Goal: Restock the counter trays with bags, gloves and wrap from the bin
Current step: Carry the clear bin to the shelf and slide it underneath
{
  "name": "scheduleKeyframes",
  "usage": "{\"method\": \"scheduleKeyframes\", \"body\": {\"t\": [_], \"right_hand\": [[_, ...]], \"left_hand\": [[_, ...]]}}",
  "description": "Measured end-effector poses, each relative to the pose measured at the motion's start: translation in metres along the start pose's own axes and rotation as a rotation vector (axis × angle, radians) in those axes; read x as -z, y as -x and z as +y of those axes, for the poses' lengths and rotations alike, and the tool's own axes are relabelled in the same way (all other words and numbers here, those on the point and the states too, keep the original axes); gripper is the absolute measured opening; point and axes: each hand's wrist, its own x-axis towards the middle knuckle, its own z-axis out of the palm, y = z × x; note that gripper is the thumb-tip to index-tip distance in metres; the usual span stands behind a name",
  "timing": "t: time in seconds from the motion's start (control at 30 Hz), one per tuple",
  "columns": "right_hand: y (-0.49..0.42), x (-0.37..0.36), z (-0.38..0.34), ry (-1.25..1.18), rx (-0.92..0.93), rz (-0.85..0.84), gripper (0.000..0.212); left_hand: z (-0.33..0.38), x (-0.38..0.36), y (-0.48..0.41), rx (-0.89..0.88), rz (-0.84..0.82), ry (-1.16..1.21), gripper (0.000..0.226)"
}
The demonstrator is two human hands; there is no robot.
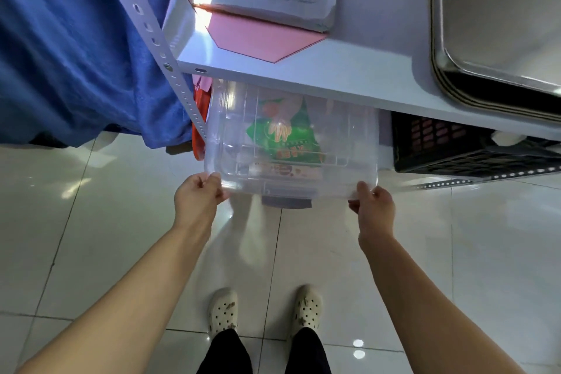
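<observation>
A clear plastic bin (340,143) with a lid sits half under the white counter shelf (349,82), its front end sticking out over the floor. My left hand (197,200) grips its front left corner and my right hand (373,209) grips its front right corner. Through the lid I see a green printed packet (285,136) and a long box (285,168) inside. A stack of metal trays (498,24) lies on the counter at the upper right.
A black plastic crate (455,146) stands under the shelf to the right of the bin. Papers and a pink sheet (264,39) lie on the counter. Blue cloth (76,55) hangs at the left beside a perforated shelf post (158,39). My feet stand on pale floor tiles.
</observation>
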Motion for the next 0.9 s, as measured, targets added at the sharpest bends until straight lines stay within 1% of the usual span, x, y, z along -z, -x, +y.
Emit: {"method": "scheduleKeyframes", "body": {"t": [0.1, 0.23, 0.37, 0.43, 0.5, 0.53, 0.6, 0.63, 0.67, 0.73, 0.77, 0.83, 0.9], "right_hand": [[-0.011, 0.006, -0.006, -0.050, 0.014, 0.014, 0.022], [-0.032, 0.007, -0.025, -0.101, 0.048, 0.038, 0.026], [-0.055, 0.001, -0.047, -0.140, 0.075, -0.052, 0.022], [-0.065, -0.002, -0.055, -0.226, 0.068, -0.091, 0.024], [-0.074, -0.005, -0.061, -0.288, 0.084, -0.131, 0.028], [-0.077, -0.007, -0.063, -0.281, 0.107, -0.148, 0.030], [-0.082, -0.011, -0.066, -0.243, 0.154, -0.152, 0.033], [-0.084, -0.014, -0.066, -0.232, 0.161, -0.147, 0.034], [-0.086, -0.016, -0.066, -0.228, 0.168, -0.137, 0.035], [-0.086, -0.019, -0.065, -0.218, 0.181, -0.134, 0.035], [-0.087, -0.020, -0.065, -0.220, 0.184, -0.135, 0.034], [-0.084, -0.019, -0.063, -0.225, 0.190, -0.136, 0.030], [-0.078, -0.017, -0.062, -0.194, 0.185, -0.151, 0.022]], "left_hand": [[0.014, -0.015, -0.001, -0.013, 0.008, -0.004, 0.024], [0.039, -0.046, -0.012, -0.037, -0.004, -0.001, 0.020], [0.056, -0.069, -0.029, -0.032, 0.019, -0.010, 0.015], [0.059, -0.076, -0.037, -0.046, 0.029, -0.018, 0.019], [0.063, -0.082, -0.042, -0.070, 0.008, -0.034, 0.012], [0.065, -0.085, -0.043, -0.075, -0.007, -0.045, 0.007], [0.069, -0.090, -0.045, -0.075, -0.028, -0.077, 0.019], [0.069, -0.093, -0.047, -0.088, -0.036, -0.086, 0.015], [0.070, -0.095, -0.046, -0.091, -0.033, -0.092, 0.006], [0.071, -0.097, -0.045, -0.106, -0.019, -0.116, 0.018], [0.070, -0.097, -0.046, -0.108, -0.017, -0.115, 0.021], [0.068, -0.096, -0.047, -0.106, -0.013, -0.123, 0.021], [0.066, -0.093, -0.045, -0.107, -0.013, -0.125, 0.012]]}}
